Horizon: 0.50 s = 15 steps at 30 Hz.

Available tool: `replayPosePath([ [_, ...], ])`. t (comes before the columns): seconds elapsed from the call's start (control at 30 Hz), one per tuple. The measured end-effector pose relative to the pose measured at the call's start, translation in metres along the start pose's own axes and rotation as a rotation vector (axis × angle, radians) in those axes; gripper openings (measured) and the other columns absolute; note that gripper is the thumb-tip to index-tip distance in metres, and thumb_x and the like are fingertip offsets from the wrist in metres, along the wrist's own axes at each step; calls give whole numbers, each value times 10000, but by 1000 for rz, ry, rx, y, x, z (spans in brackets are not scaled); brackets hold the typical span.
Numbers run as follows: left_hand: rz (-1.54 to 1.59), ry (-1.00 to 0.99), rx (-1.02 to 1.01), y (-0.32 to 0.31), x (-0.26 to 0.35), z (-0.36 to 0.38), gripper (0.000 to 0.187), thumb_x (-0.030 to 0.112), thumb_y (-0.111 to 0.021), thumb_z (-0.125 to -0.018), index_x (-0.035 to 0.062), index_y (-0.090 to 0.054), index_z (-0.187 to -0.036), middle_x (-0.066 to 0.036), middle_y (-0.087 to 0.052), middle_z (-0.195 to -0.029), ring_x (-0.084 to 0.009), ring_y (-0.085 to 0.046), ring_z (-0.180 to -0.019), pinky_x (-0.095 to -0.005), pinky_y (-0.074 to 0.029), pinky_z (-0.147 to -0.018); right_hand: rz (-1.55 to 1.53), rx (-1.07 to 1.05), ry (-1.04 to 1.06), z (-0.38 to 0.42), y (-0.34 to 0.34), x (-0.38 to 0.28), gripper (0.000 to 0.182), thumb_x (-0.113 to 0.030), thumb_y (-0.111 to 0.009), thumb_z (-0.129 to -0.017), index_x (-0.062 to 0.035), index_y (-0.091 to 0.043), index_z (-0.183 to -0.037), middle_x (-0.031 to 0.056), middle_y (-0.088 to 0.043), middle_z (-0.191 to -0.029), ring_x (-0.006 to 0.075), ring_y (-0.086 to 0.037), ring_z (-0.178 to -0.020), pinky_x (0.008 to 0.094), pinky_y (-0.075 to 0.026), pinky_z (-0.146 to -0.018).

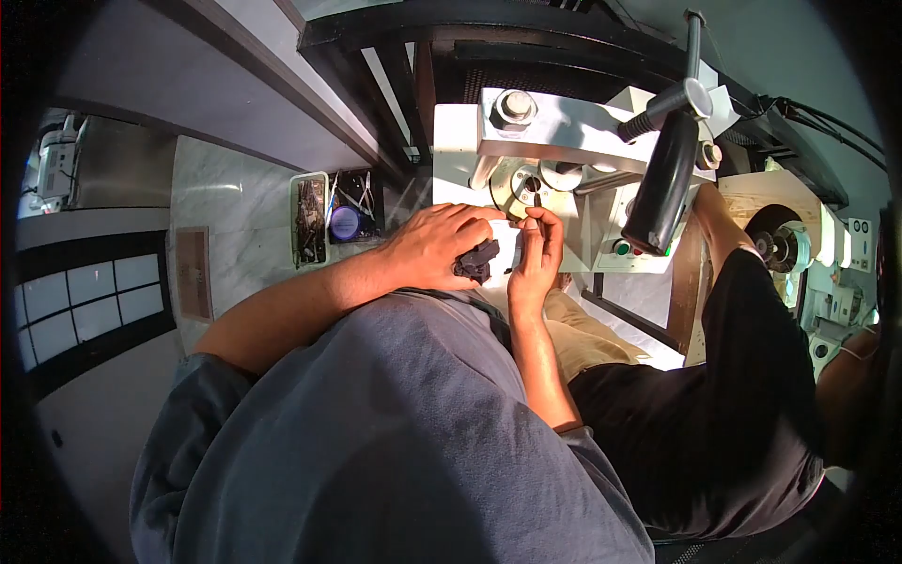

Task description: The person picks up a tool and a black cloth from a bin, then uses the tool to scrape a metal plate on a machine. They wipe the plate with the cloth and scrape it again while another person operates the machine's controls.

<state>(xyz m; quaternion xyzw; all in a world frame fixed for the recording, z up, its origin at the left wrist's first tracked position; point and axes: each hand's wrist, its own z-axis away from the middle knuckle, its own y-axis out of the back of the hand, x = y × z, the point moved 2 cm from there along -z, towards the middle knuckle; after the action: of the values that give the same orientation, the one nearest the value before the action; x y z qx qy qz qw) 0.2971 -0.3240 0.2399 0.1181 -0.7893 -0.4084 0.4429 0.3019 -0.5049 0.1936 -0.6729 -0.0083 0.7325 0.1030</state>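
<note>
Left hand (442, 246): one, fingers extended toward the machine's near edge; black bundle (476, 262) against its thumb side, grip unclear.
Right hand (534, 258): one, thumb and finger raised at the near rim of the disc (508, 191), beside a slim dark piece (537, 199); hold too small to tell.
Machine (455, 132): one, white; steel crossbar (578, 141) across its top, bolt (515, 107) at the crossbar's left end, lever (660, 183) with black grip at its right.
Co-worker's arm (722, 221): at the machine's right edge, dark sleeve (756, 329).
Tray (326, 218): one, dark contents, left of the machine; blue lid (345, 223) beside it.
</note>
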Motion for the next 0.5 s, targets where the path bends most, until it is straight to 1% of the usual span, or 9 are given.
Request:
replayPosePath([
  [0.07,1,-5,1,0,0,0,593,268,-865,-666,78,-559,-1136,-102,-565,-1421,-317,-613,-1215,-478,-506,-1009,48,-4,20,-1,1,1,192,-149,-528,-1061,-17,-580,-1191,27,-602,-1005,110,-543,-966,255,-427,-886],
  [0.3,-2,-2,-1,-1,-1,1,608,281,-872,-665,81,-559,-1146,-100,-559,-1428,-318,-612,-1209,-477,-507,-1008,24,-31,8,0,0,-2,195,-158,-536,-1057,-26,-580,-1194,21,-592,-1011,103,-527,-952,248,-422,-884],
  [0.37,-9,-2,-2,-1,-1,1,611,284,-873,-665,81,-559,-1148,-99,-557,-1429,-317,-613,-1204,-475,-507,-1008,10,17,49,0,-2,-2,239,-226,-578,-1058,0,-609,-1131,-11,-539,-881,82,-458,-802,259,-381,-729],
  [0.5,-14,-3,-11,-1,-1,0,612,285,-876,-665,80,-558,-1146,-100,-555,-1429,-318,-614,-1195,-473,-508,-1005,28,31,72,0,-1,-3,241,-225,-584,-1058,0,-616,-1137,-13,-553,-882,79,-469,-799,260,-387,-723],
])
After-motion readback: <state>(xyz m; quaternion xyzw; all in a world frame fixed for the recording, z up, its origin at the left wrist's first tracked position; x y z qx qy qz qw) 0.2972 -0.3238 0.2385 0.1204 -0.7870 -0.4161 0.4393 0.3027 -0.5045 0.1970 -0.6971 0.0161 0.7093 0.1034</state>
